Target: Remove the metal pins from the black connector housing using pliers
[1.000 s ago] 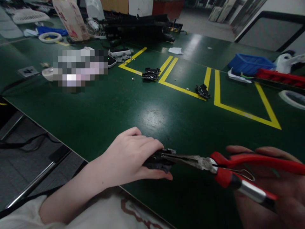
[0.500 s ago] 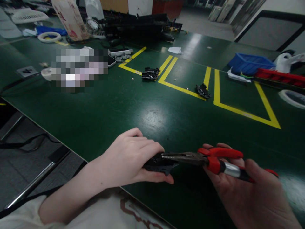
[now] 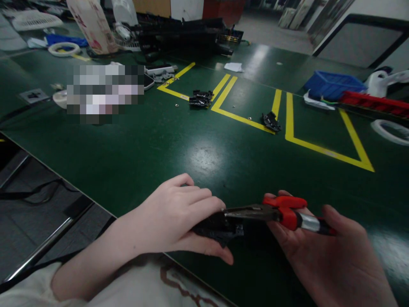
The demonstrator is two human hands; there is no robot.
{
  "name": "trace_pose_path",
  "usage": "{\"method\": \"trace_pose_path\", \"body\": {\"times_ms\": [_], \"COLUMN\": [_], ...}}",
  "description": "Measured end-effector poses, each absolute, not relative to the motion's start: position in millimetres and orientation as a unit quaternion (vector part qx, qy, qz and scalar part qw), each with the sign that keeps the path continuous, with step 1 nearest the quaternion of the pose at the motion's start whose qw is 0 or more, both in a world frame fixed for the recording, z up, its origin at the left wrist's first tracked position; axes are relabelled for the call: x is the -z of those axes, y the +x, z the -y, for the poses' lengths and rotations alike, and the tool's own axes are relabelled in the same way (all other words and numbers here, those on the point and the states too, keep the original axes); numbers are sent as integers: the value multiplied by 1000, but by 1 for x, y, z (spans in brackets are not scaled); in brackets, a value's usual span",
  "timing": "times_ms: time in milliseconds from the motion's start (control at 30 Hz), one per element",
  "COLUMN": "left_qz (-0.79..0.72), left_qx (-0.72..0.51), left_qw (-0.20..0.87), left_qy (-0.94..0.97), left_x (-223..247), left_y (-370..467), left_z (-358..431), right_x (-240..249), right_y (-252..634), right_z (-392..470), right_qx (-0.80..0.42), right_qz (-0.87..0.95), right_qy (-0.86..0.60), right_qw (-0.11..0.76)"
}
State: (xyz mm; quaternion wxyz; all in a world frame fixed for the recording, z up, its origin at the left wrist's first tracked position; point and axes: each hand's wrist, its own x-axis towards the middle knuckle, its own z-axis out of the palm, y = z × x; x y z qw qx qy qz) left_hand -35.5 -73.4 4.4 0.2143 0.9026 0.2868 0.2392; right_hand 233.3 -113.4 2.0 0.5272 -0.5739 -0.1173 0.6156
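My left hand (image 3: 182,213) is wrapped round a black plastic part (image 3: 220,230) near the table's front edge, its thumb below the part and its fingers over the top. The long-nose pliers (image 3: 287,213), with red and black handles, lie across my right hand (image 3: 332,251), thumb on the handle. Their metal jaws point left and meet the upper edge of the black part beside my left fingertips. Whether the jaw tips grip it is too dark to tell.
Yellow tape outlines (image 3: 329,151) mark the green table (image 3: 143,149). Black parts (image 3: 200,99) and another black piece (image 3: 271,122) lie by the tape. At the right are a blue basket (image 3: 335,85), a red rack (image 3: 373,104) and a white ring (image 3: 390,132).
The black part has tilted slightly in my left hand and shows more of its right end. My right hand has shifted a little left, and the plier handles sit at a different angle.
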Motion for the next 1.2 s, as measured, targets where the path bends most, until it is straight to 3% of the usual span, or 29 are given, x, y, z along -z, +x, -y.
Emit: {"method": "trace_pose_path", "body": {"times_ms": [533, 1200], "left_qz": [-241, -256], "left_qx": [-256, -260], "left_qw": [174, 136], "left_qy": [920, 921], "left_x": [0, -2], "left_y": [-39, -38], "left_z": [76, 76], "right_x": [-12, -13], "right_y": [217, 223], "right_z": [115, 114], "right_qx": [-576, -586], "right_qz": [163, 188], "right_qy": [-573, -573], "right_qw": [560, 541]}}
